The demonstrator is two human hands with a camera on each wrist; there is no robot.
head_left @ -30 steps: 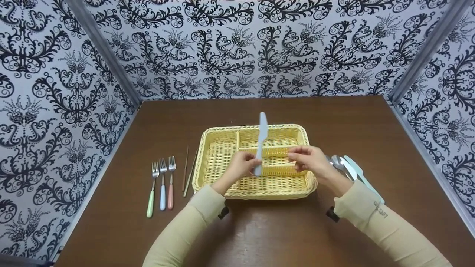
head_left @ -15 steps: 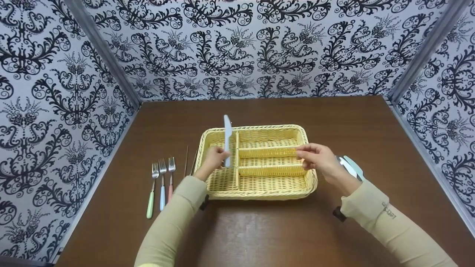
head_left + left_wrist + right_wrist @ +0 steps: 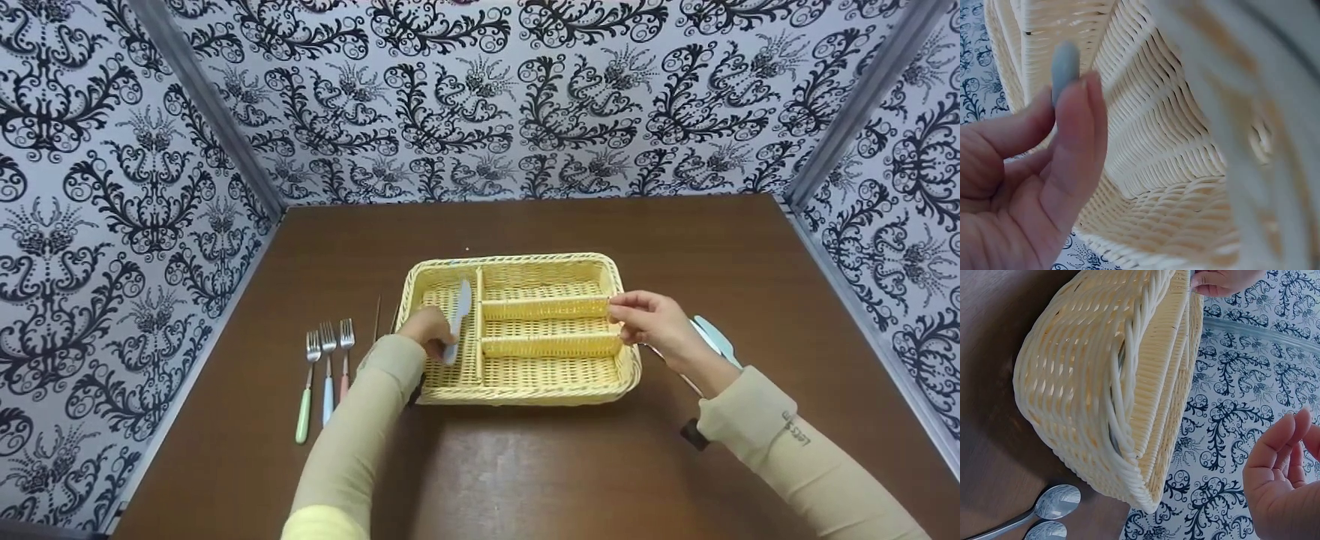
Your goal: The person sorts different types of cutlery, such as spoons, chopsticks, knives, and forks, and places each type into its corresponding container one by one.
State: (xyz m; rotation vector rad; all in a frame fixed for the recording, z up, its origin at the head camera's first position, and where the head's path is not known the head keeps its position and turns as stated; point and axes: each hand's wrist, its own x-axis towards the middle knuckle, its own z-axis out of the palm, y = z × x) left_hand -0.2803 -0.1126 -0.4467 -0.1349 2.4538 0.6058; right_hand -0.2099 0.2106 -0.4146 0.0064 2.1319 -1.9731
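My left hand (image 3: 427, 328) reaches into the long left compartment of the pale yellow wicker basket (image 3: 525, 396). Between thumb and fingers it pinches a light grey-blue table knife (image 3: 461, 307) by the handle, blade pointing to the back. The handle's rounded end (image 3: 1065, 64) sticks up past the fingertips in the left wrist view. My right hand (image 3: 654, 326) hovers at the basket's right rim, fingers loosely bent and holding nothing. From the right wrist view, that hand (image 3: 1280, 489) is apart from the basket wall (image 3: 1067, 377).
Left of the basket lie a green-handled fork (image 3: 304, 405), a blue one (image 3: 328, 394) and a pink one (image 3: 346, 360), beside chopsticks (image 3: 376, 322). To the right are a mint knife (image 3: 720, 337), partly hidden, and spoons (image 3: 1058, 502). Patterned walls (image 3: 480, 97) enclose the brown table (image 3: 540, 465).
My left hand has carried the knife left from over the dividers and lowered it into the left compartment, tilting it. My right hand has shifted slightly right.
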